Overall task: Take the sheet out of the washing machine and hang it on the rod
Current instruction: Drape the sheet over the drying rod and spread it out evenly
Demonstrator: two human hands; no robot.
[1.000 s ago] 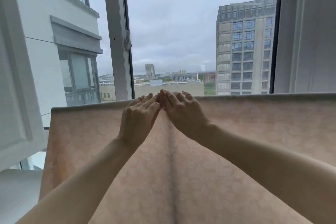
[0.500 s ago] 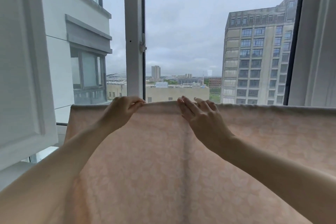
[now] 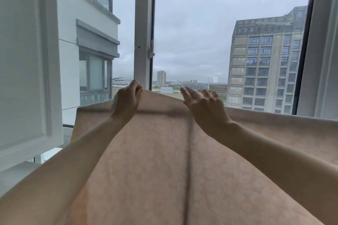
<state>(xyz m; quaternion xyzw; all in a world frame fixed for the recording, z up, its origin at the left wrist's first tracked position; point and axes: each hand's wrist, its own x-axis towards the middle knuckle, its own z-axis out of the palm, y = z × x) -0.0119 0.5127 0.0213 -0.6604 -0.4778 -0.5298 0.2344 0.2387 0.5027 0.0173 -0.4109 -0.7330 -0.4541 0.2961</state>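
I observe the pink sheet (image 3: 164, 160) draped before the window (image 3: 228, 42), its top fold raised between my hands. My left hand (image 3: 126, 99) pinches that fold; my right hand (image 3: 204, 104) rests on it, fingers straight.

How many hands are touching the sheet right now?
2. The left hand pinches the raised top edge of the sheet left of the centre crease; the right hand rests flat-fingered on the top edge just right of it.
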